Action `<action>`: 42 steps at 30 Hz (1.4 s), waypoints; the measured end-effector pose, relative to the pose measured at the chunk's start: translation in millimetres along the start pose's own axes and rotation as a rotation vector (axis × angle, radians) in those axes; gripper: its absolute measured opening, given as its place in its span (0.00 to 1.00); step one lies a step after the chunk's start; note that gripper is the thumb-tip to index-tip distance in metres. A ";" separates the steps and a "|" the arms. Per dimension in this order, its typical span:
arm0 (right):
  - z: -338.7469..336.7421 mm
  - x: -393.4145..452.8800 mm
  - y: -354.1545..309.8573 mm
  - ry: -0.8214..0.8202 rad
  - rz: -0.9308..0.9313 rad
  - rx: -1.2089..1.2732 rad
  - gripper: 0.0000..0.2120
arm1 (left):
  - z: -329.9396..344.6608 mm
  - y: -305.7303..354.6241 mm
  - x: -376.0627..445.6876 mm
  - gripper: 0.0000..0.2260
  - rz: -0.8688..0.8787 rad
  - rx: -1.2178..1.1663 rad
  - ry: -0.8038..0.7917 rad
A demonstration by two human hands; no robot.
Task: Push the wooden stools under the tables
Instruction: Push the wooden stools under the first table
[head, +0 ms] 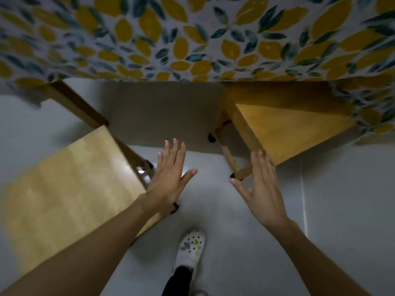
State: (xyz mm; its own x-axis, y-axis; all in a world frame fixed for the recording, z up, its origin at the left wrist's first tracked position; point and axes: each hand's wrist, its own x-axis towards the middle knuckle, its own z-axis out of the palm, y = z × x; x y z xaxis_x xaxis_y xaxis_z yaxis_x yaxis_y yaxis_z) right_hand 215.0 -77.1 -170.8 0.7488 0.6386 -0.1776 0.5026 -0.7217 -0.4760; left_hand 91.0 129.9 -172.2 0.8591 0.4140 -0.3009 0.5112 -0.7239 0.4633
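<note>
A table under a lemon-print cloth (192, 39) fills the top of the view. One wooden stool (286, 129) on the right sits partly beneath the cloth's edge. My right hand (263, 186) is flat and open, its fingertips touching that stool's near corner. A second wooden stool (64, 189) stands out on the floor at the left, blurred. Over its right edge hovers my left hand (168, 178), fingers spread, holding nothing.
A wooden table leg (79, 103) comes down at the upper left, just behind the left stool. Grey tiled floor (235, 242) lies between the stools. My foot in a white clog (191, 251) stands at the bottom centre.
</note>
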 end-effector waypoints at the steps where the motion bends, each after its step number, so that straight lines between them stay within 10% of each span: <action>1: 9.1 -11.0 -14.3 -0.012 -0.033 -0.003 0.42 | -3.0 -9.3 -20.6 0.32 -0.028 -0.030 0.039; 10: 113.8 -95.1 -145.6 -0.186 -0.364 -0.158 0.42 | -13.2 -122.3 -212.0 0.37 -0.318 -0.094 0.207; 18: 186.8 -137.5 -222.2 -0.214 -0.478 -0.357 0.46 | -4.4 -206.4 -295.3 0.42 -0.404 -0.013 0.042; 42: 180.0 26.3 -270.3 -0.315 -0.321 -0.585 0.48 | -71.7 -273.2 -137.1 0.38 -0.087 0.244 0.034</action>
State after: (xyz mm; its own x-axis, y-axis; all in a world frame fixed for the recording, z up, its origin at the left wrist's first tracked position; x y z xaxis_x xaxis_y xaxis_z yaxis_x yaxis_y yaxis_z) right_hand 21.1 182.9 -201.9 0.4111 0.8252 -0.3874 0.8903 -0.4548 -0.0240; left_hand -164.5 310.5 -197.8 0.8149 0.4957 -0.3005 0.5650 -0.7949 0.2210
